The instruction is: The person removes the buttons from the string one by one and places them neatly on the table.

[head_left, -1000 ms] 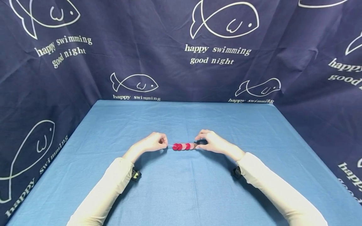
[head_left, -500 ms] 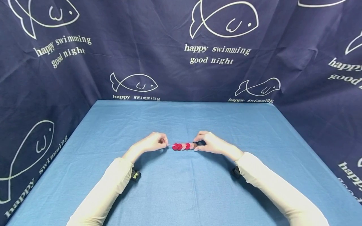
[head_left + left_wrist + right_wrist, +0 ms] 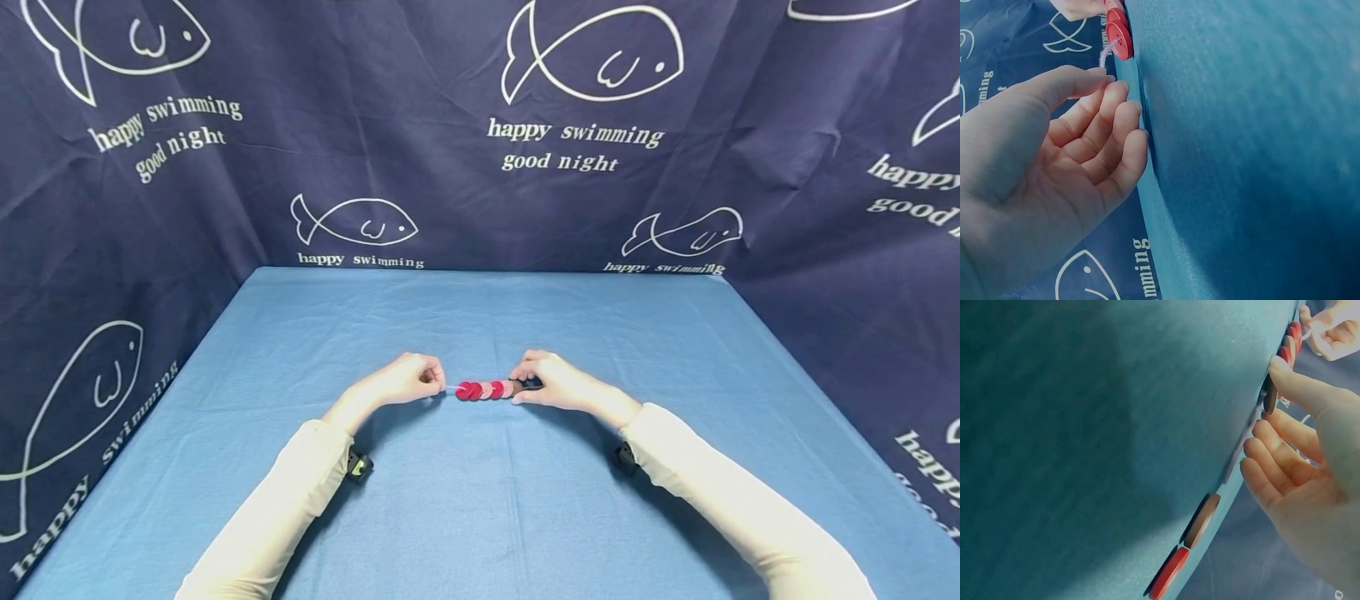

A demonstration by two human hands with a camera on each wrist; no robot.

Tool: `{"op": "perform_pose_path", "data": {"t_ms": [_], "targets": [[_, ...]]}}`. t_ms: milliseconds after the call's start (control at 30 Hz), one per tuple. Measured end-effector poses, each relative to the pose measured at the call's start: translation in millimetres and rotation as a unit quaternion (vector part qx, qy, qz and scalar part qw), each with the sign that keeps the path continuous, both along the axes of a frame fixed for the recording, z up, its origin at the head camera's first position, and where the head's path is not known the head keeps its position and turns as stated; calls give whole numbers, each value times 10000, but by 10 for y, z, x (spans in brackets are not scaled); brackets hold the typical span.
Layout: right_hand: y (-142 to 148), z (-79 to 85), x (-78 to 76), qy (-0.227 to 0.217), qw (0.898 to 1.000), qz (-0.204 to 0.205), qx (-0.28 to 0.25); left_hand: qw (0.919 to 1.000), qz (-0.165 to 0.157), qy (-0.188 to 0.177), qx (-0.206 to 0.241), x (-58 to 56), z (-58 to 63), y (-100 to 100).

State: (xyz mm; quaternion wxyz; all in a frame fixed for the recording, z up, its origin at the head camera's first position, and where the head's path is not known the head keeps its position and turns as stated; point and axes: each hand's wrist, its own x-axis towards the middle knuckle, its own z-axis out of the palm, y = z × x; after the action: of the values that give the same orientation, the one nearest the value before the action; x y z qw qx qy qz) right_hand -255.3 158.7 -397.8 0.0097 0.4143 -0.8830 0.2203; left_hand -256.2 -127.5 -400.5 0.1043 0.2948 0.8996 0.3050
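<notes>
We hold a row of buttons on a string over the blue table.

The blue table (image 3: pixel 480 500) is the biggest thing, with dark fish cloth (image 3: pixel 480 125) behind it. Near the table's middle, our left hand (image 3: pixel 401 382) pinches the pale string (image 3: pixel 1106 53) with thumb and finger. Our right hand (image 3: pixel 551 383) grips the other end at a brown button (image 3: pixel 1270 395). The red and pink buttons (image 3: pixel 483 389) sit in a row between our hands. Two loose buttons (image 3: pixel 1186 550) lie near our right hand.

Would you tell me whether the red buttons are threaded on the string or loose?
Threaded: the buttons overlap in a row, with string leaving the end button toward the left hand.
</notes>
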Motion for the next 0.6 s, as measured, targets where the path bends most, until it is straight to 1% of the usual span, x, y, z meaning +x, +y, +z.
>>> {"op": "perform_pose_path", "data": {"t_ms": [233,400,600], "targets": [[17,12,3,22,10000,54,6,10000,10,-12,-27,-4,17,32],[9,10,24,72,10000,45,44,10000,36,-75,-11,20,31,46],[-20,-2,38,75,9999,113,62,10000,-25,-41,7,38,27,23]]}}
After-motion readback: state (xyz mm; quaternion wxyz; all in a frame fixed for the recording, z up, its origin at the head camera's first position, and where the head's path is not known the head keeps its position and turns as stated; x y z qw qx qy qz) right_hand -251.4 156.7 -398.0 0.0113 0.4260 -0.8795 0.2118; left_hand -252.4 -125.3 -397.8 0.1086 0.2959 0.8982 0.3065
